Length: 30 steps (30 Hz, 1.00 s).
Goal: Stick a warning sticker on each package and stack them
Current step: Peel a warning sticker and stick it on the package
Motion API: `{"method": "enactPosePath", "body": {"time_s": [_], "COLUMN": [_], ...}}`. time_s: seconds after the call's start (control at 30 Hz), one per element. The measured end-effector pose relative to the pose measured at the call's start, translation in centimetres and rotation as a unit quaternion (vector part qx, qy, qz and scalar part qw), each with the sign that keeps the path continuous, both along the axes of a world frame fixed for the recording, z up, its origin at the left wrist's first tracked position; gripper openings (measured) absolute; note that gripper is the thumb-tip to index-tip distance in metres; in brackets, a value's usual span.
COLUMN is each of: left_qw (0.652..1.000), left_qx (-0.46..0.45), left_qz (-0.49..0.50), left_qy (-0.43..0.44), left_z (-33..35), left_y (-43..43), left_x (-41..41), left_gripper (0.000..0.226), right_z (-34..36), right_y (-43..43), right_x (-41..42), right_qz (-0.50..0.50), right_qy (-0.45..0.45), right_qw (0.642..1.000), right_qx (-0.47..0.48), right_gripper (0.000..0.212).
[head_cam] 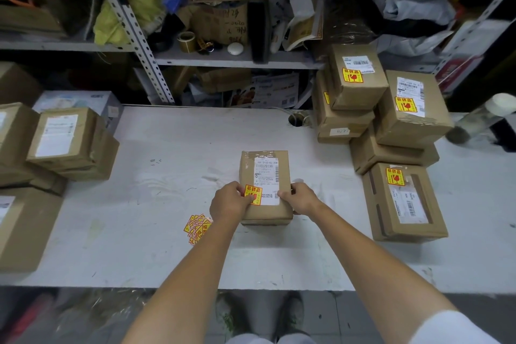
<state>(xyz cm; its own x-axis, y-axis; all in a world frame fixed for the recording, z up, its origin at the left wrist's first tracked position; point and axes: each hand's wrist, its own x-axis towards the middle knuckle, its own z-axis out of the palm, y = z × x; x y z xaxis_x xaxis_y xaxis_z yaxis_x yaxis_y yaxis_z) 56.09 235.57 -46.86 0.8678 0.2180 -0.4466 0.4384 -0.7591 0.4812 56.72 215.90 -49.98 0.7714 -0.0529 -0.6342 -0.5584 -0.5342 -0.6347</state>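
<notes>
A: Entry one, the box (264, 187): where is it being kept?
B: It is being held flat on the table (167, 232), at the centre, towards the near edge, with its white label (266, 173) facing up.

A: Entry two, the sticker (253, 194)?
B: It is being pressed onto the box top at the near-left corner, touching the label's edge.

A: Left hand (230, 201), grip?
B: The box's left side is being clasped by curled fingers, and the sticker is being pinned under the thumb.

A: Right hand (301, 200)?
B: The near-right corner is being gripped, thumb on top at the label and fingers wrapped down the side.

A: Spares?
B: A sticker pile (196, 227) is lying on the table just left of the box, partly covered by the left wrist.

A: Other stock?
B: Stickered boxes are being kept in the right stack (391, 126), and white-labelled ones in the left stack (64, 142). A tape roll (186, 41) is sitting on the shelf (223, 58) behind.
</notes>
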Motion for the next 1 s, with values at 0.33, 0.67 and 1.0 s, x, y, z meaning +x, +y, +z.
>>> {"method": "enactPosePath", "body": {"time_s": [0.33, 0.67, 1.0], "left_qw": [0.995, 0.986, 0.975], "left_qx": [-0.100, -0.163, -0.208], "left_qz": [0.014, 0.027, 0.071], "left_qy": [0.002, -0.033, -0.034], "left_z": [-1.3, -2.0, -1.8], "left_y": [0.1, -1.1, -1.2], "left_x": [0.3, 0.6, -0.3], "left_gripper": [0.078, 0.047, 0.057], "right_z": [-0.2, -0.1, -0.4], "right_y": [0.1, 0.1, -0.9], "right_x": [-0.1, -0.5, -1.5], "right_qz": [-0.015, -0.032, -0.005], "right_qy": [-0.002, -0.011, 0.082], "right_qw": [1.000, 0.999, 0.997], "right_qx": [0.008, 0.027, 0.007], "right_gripper": [0.039, 0.038, 0.077]}}
